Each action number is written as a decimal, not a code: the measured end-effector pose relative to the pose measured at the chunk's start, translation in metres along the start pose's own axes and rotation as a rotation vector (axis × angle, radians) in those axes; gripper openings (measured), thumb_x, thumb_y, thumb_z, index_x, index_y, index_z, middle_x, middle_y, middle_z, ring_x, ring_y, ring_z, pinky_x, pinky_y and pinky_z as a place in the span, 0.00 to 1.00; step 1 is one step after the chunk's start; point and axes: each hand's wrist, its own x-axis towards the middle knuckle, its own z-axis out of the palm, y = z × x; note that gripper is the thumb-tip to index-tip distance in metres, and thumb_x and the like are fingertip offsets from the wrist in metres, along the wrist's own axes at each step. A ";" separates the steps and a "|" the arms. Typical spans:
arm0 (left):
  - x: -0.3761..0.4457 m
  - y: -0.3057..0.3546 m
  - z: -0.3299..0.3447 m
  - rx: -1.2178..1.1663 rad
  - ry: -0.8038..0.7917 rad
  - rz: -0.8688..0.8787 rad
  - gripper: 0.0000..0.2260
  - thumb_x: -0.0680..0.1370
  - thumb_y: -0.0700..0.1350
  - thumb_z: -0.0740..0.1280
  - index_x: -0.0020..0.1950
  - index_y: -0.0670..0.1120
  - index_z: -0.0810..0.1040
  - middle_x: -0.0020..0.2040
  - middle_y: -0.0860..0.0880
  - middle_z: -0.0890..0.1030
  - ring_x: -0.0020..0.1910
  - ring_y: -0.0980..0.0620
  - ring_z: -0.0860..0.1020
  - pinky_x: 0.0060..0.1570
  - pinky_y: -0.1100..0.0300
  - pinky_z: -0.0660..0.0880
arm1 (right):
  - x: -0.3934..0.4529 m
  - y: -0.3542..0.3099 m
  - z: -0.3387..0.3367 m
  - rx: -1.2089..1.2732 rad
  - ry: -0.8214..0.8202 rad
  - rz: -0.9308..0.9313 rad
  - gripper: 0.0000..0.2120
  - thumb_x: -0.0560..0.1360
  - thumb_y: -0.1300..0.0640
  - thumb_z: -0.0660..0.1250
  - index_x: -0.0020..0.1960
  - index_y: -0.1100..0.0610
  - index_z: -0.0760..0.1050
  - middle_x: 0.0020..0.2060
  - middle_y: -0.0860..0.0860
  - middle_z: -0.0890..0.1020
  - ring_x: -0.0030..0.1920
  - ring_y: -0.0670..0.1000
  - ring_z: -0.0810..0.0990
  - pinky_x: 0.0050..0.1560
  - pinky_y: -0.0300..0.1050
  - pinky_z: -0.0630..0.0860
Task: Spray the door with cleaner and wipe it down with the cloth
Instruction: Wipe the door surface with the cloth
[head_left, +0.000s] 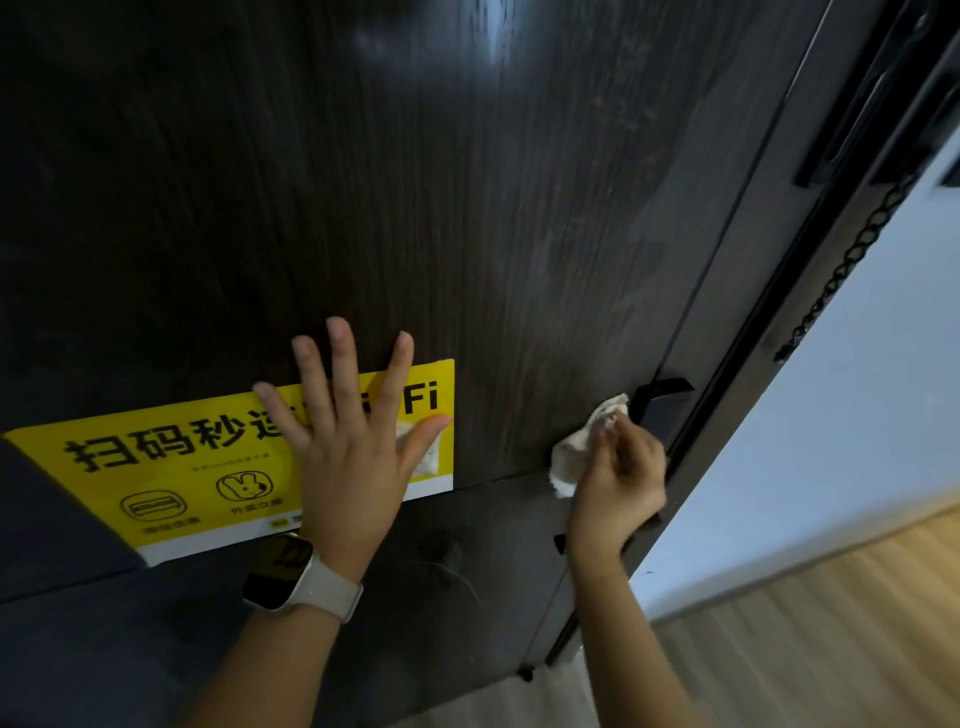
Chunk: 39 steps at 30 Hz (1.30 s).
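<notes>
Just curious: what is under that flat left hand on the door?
The left hand lies on a yellow sign stuck to the door. "Fi" and some Chinese characters show beside it; the print beneath the palm is hidden.

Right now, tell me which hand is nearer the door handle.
Right. The right hand holds the cloth right beside the door handle; the left hand lies flat on the yellow sign, farther left.

dark wood-grain door (467, 208) — crumpled white cloth (576, 447) against it
</notes>
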 end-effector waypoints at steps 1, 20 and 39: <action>0.000 0.000 0.000 -0.004 0.001 0.003 0.38 0.79 0.68 0.56 0.80 0.54 0.42 0.77 0.44 0.30 0.76 0.43 0.31 0.71 0.37 0.33 | -0.016 -0.005 0.007 0.004 -0.021 -0.039 0.05 0.74 0.67 0.71 0.49 0.63 0.83 0.45 0.53 0.80 0.47 0.41 0.79 0.49 0.38 0.76; 0.000 -0.001 0.000 -0.009 0.008 0.013 0.37 0.79 0.68 0.54 0.80 0.53 0.43 0.78 0.43 0.32 0.76 0.42 0.32 0.72 0.36 0.34 | -0.031 -0.041 0.027 -0.012 -0.300 -0.604 0.15 0.72 0.77 0.67 0.55 0.67 0.82 0.46 0.59 0.77 0.46 0.54 0.78 0.48 0.44 0.75; 0.005 0.020 -0.026 -0.116 -0.061 -0.090 0.38 0.77 0.57 0.68 0.80 0.51 0.52 0.79 0.38 0.41 0.78 0.37 0.40 0.72 0.30 0.41 | 0.090 -0.041 0.000 0.004 -0.007 -0.353 0.07 0.75 0.71 0.66 0.49 0.65 0.82 0.45 0.54 0.77 0.47 0.37 0.76 0.47 0.33 0.71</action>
